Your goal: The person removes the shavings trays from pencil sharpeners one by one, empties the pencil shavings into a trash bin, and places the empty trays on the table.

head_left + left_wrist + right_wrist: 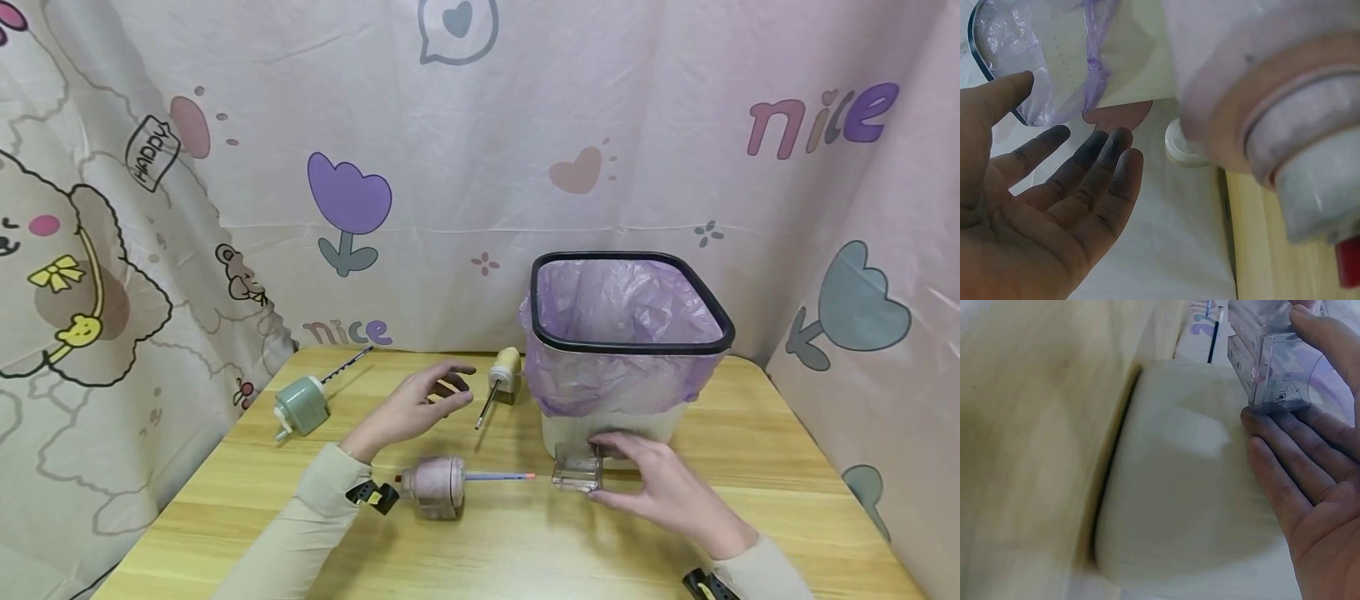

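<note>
My right hand (654,483) pinches a small clear plastic box (577,467) between thumb and fingers, in front of the bin's lower wall. In the right wrist view the clear box (1282,372) shows faint printing. My left hand (420,406) hovers over the table, fingers loosely bent and holding nothing; in the left wrist view its fingertips (1127,172) look dark grey. Below that hand stands a pinkish pencil sharpener (438,486) with a blue pencil (500,477) sticking out to the right. A yellow sharpener (507,371) with a dark pencil (487,405) sits beyond the left hand.
A white bin (558,432) with a black rim (630,347) and purple liner (551,375) stands at the back right. At the left is a green sharpener (302,405) holding a patterned pencil (347,364). A printed curtain (465,167) hangs behind the wooden table (525,554).
</note>
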`<action>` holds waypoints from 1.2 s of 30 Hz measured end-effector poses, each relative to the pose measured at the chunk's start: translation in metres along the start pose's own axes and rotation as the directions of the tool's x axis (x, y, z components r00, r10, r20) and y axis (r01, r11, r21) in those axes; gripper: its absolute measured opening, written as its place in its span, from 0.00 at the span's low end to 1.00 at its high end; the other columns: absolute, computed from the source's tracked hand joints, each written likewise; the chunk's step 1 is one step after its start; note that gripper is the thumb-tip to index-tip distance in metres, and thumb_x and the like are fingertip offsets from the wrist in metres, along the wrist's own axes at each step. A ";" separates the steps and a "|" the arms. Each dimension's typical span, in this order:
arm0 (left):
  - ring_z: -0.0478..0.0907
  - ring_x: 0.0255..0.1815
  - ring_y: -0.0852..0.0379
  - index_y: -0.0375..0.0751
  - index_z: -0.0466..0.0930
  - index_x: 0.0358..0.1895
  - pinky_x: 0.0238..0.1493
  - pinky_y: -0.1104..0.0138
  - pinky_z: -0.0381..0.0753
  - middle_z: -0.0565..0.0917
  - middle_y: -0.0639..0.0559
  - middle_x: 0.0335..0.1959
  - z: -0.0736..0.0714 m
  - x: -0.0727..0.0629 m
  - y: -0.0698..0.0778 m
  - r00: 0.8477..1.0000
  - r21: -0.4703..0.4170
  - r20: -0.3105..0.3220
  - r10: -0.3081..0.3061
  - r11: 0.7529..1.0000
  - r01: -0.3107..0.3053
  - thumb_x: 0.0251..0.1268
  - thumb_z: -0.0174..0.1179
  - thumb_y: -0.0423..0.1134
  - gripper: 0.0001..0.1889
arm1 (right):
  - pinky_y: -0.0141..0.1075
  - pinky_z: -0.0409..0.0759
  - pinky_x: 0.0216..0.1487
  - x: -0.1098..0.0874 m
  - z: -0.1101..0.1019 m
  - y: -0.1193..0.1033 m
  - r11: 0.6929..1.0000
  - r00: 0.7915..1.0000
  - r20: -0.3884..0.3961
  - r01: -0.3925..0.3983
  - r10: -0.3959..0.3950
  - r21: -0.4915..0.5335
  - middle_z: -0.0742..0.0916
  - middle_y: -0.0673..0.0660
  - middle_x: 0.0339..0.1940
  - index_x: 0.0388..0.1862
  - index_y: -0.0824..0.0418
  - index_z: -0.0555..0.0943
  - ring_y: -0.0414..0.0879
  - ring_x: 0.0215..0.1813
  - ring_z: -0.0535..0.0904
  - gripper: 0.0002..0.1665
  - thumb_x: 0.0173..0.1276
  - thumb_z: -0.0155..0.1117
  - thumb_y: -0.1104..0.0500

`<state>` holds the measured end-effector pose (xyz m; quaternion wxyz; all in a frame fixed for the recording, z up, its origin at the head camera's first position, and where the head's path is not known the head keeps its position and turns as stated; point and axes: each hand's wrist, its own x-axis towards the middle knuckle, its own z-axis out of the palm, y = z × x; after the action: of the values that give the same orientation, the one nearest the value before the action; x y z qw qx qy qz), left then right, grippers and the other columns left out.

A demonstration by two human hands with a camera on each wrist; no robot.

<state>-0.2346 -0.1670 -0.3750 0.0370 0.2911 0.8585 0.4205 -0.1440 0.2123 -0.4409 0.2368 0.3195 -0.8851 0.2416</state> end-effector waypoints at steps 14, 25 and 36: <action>0.87 0.56 0.51 0.50 0.75 0.75 0.55 0.57 0.88 0.88 0.47 0.58 -0.008 -0.001 -0.011 0.999 0.041 0.007 -0.041 0.998 0.041 0.81 0.62 0.50 0.25 | 0.47 0.92 0.54 -0.005 0.016 0.004 0.993 0.992 0.116 -0.064 0.053 0.096 0.93 0.54 0.53 0.61 0.59 0.85 0.48 0.51 0.91 0.36 0.59 0.86 0.44; 0.87 0.55 0.51 0.48 0.75 0.74 0.59 0.54 0.88 0.89 0.47 0.57 -0.014 0.001 -0.016 1.000 0.098 -0.004 -0.027 0.995 0.027 0.81 0.62 0.49 0.25 | 0.46 0.92 0.54 -0.006 0.024 0.006 0.986 0.984 0.171 -0.077 0.050 0.151 0.93 0.55 0.54 0.62 0.60 0.84 0.48 0.51 0.92 0.36 0.62 0.83 0.42; 0.87 0.56 0.52 0.49 0.76 0.75 0.59 0.54 0.88 0.88 0.48 0.57 -0.018 0.008 -0.022 0.999 0.164 0.001 -0.040 0.986 0.039 0.81 0.62 0.50 0.25 | 0.45 0.92 0.55 -0.003 0.035 0.005 0.973 0.974 0.223 -0.092 0.044 0.212 0.92 0.56 0.55 0.62 0.62 0.83 0.48 0.52 0.92 0.36 0.64 0.82 0.42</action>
<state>-0.2568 -0.1863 -0.3783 0.0232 0.2770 0.8958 0.3468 -0.1541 0.1968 -0.4707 0.0934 0.3377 -0.8837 0.3104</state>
